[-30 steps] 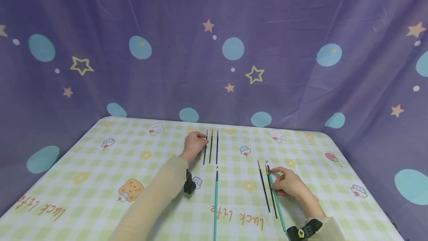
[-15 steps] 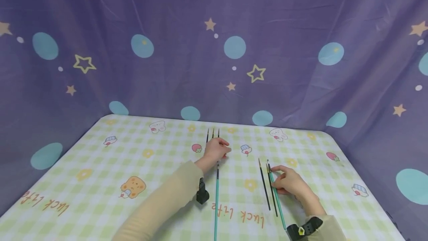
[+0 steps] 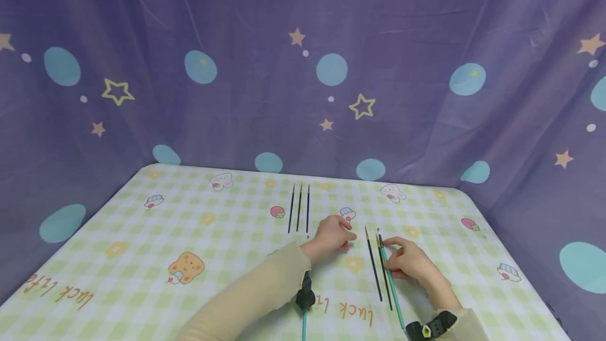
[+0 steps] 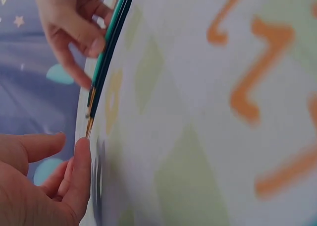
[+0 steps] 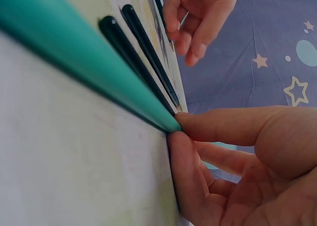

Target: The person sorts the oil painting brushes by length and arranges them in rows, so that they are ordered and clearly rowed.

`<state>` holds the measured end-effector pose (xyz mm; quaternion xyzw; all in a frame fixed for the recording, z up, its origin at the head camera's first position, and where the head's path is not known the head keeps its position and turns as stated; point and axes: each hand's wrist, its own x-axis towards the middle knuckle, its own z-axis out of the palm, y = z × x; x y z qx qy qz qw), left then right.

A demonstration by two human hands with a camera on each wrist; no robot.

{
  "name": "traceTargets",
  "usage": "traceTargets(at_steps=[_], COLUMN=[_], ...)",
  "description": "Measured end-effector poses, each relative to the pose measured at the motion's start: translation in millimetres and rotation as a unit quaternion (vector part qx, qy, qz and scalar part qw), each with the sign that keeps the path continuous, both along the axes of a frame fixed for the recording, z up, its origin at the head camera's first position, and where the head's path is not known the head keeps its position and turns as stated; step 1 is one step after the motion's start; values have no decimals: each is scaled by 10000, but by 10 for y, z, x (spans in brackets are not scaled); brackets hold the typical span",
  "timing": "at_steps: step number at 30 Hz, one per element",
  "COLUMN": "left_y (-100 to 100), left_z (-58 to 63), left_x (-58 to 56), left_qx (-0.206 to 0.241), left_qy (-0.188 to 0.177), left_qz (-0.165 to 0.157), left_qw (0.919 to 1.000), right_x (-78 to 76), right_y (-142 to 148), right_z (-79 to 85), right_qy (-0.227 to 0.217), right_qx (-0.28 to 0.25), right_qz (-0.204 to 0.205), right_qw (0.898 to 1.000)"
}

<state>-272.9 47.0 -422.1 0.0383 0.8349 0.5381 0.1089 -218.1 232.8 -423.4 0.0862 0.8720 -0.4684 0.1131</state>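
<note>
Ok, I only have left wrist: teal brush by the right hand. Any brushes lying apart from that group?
Observer: Yes, head view shows three black brushes side by side, farther back.
Operator: Anything passing under the left sleeve?
Observer: A second teal brush, partly hidden by it.
Operator: Does the right hand grip its teal brush?
Observer: Yes, right wrist view shows thumb and one finger pinching it.

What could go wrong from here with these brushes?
The right hand pinches a teal brush close beside a black brush; lifting might drag or roll the black one. The left sleeve crosses above a second teal brush and could knock it askew if lowered.
</note>
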Motion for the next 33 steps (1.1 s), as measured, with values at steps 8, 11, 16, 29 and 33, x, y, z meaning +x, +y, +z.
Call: traceTargets(at_steps=[8,11,16,29,33], left_y=[259,327,409,505,504], left_z=[-47,-74,-96,-91,-98], left_x=[86,113,151,157,142], left_qx=[169,165,-134,-1010,-1197], left_qy=[-324,-361,-97,324,516], left_qz=[209,216,276,100,7], left_qw=[9991,9990,9995,9943,9915], right_x=[-2,-1,13,10,7], right_y=[2,3,3,2,2], right_z=[-19,-23,-25,23,21], right_qy=[-16,-41,-27,47,48], right_qx=[5,32,34,43,41], right_qz=[-1,-1,15,44,60], right_qw=[10000,10000,10000,10000,10000])
